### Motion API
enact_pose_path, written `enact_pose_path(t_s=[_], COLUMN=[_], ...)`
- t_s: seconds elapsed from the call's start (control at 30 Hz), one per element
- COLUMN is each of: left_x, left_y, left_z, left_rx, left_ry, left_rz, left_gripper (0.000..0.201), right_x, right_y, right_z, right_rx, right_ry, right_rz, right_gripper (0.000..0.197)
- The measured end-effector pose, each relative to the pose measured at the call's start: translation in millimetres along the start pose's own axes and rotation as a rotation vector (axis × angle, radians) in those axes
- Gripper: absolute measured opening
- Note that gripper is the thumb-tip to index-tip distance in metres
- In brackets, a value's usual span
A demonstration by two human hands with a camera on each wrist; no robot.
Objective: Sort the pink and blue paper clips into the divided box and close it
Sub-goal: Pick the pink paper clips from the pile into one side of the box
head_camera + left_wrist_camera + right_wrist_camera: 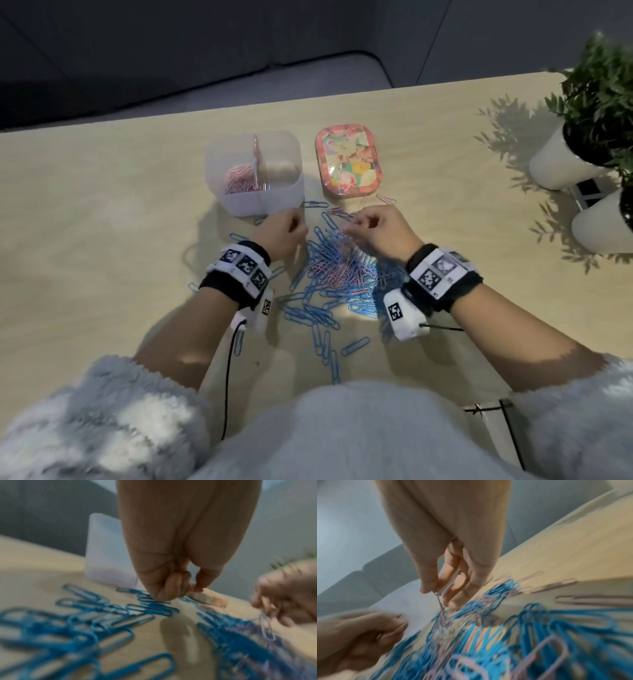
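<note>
Right hand (380, 233) is pinching a pink clip (441, 605) between thumb and fingertips, dangling it just over the mixed pile of clips (337, 270) on the table (102, 205); left hand (284, 233) is curled up near the box, looks like something small is pinched in it but too blurry to tell; divided box (255, 173) is open, pink clips in its left half; floral lid (347, 161) lies just right of it.

Light wood table (102, 212): translucent divided box (255, 202), floral lid (347, 161), heap of blue and pink paper clips (335, 274), two white plant pots (561, 168).
</note>
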State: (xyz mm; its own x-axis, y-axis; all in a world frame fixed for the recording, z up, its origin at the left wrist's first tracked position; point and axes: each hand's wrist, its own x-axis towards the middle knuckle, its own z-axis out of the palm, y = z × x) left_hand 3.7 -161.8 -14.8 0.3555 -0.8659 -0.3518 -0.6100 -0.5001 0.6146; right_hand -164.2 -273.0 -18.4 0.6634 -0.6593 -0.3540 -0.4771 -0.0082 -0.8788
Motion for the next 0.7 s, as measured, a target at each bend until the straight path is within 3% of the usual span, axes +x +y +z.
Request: enact_pose_path(t_s=[0.1,0.2,0.37,0.47,0.57,0.63,0.7], left_x=[-1,4,18,26,34,40,45], left_y=[2,6,18,28,36,37,36], left_z=[-3,-2,3,6,10,13,18], left_rx=[-0.388,-0.668,-0.856,-0.845,-0.799,-0.634,-0.353], left_ry=[-0.039,-0.068,-0.028,-0.092,-0.156,-0.119,-0.002], left_rz=[-0.085,-0.106,-0.122,-0.150,-0.195,-0.159,-0.065], left_gripper=[0.028,0.026,0.014,0.015,0.021,0.025,0.025], right_x=[7,21,41,44,34,25,20], right_y=[6,5,7,6,-1,-2,0], right_z=[-19,-34,-53,-53,-55,-56,-58], right_rx=[0.377,0.553,0.607,0.508,0.336,0.235,0.185], right_ry=[0.092,0.270,0.169,0.165,0.047,-0.029,0.033], right_rz=[0.142,0.307,0.483,0.466,0.387,0.326,0.235], right_gripper=[0.005,0.027,0.022,0.018,0.013,0.015,0.018])
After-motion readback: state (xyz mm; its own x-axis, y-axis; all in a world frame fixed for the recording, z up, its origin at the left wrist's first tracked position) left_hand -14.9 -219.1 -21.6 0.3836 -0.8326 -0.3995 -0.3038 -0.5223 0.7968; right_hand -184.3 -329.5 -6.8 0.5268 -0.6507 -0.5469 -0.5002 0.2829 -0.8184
